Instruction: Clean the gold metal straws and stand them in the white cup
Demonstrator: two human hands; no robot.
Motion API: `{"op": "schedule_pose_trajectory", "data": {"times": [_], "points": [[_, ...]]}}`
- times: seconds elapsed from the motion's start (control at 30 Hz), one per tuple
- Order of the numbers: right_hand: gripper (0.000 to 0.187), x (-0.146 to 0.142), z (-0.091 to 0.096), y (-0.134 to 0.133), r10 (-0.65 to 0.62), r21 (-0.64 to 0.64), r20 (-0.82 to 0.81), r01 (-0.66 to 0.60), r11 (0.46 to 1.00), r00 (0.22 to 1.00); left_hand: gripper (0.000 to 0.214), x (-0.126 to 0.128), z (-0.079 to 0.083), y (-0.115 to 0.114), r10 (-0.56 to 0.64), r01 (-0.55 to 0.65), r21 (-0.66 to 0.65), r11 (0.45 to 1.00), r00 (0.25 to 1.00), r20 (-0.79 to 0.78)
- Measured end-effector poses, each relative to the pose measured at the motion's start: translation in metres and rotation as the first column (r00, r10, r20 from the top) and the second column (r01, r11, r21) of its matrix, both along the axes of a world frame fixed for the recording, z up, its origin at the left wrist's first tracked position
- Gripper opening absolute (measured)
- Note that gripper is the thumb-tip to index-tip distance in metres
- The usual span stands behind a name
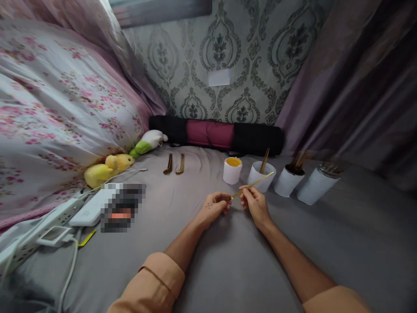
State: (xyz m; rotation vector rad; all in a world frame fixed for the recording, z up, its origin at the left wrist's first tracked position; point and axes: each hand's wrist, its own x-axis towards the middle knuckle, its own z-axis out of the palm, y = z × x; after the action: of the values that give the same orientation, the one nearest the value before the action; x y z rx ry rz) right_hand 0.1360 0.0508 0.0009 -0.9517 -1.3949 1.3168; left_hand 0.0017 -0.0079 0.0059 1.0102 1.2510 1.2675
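Note:
A thin gold-coloured stick [260, 179] slants up to the right between my two hands. My right hand [257, 208] pinches it along its length. At its lower end, my left hand [213, 208] closes its fingers, partly hiding that tip. Just beyond my hands stands a white cup [256, 179] with a few gold sticks [265, 161] leaning in it. To its left is a white cup with yellow contents [232, 174]. Two white-wrapped containers to the right, one upright [286, 184] and one tilted-looking [314, 189], hold dark thin sticks.
Two small bundles of bent brown-gold sticks [168, 165] lie on the grey sheet [156, 261]. Plush toys [104, 169], a power strip [29, 243], a white power bank [94, 206] and cables are at left. A black and maroon roll [211, 134] lies along the wall.

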Motion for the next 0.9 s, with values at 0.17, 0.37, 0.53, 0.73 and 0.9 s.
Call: {"op": "schedule_pose_trajectory", "data": {"times": [0.17, 0.37, 0.53, 0.73, 0.9], "points": [[0.029, 0.0009, -0.0020, 0.0018, -0.011, 0.015, 0.008, 0.011, 1.000, 1.000, 0.032, 0.0005, 0.0041, -0.0026, -0.032, 0.049, -0.072, 0.996, 0.976, 0.216], [0.025, 0.0021, -0.0030, 0.0027, -0.008, 0.047, 0.020, 0.007, 0.999, 1.000, 0.026, 0.0005, 0.0065, -0.0037, -0.057, 0.101, -0.111, 0.989, 0.935, 0.350], [0.025, 0.0031, -0.0012, 0.0031, 0.006, 0.055, 0.030, -0.008, 0.998, 1.000, 0.025, 0.0004, 0.0045, -0.0030, -0.084, 0.138, -0.123, 0.983, 0.925, 0.372], [0.022, 0.0050, 0.0007, 0.0044, 0.016, 0.022, 0.044, -0.017, 1.000, 0.999, 0.027, 0.0008, 0.0045, -0.0039, -0.143, 0.207, -0.142, 0.968, 0.921, 0.362], [0.021, 0.0058, 0.0035, 0.0033, 0.031, 0.010, 0.040, -0.032, 0.999, 0.999, 0.028, 0.0008, 0.0023, -0.0041, -0.184, 0.252, -0.138, 0.958, 0.908, 0.377]]}}
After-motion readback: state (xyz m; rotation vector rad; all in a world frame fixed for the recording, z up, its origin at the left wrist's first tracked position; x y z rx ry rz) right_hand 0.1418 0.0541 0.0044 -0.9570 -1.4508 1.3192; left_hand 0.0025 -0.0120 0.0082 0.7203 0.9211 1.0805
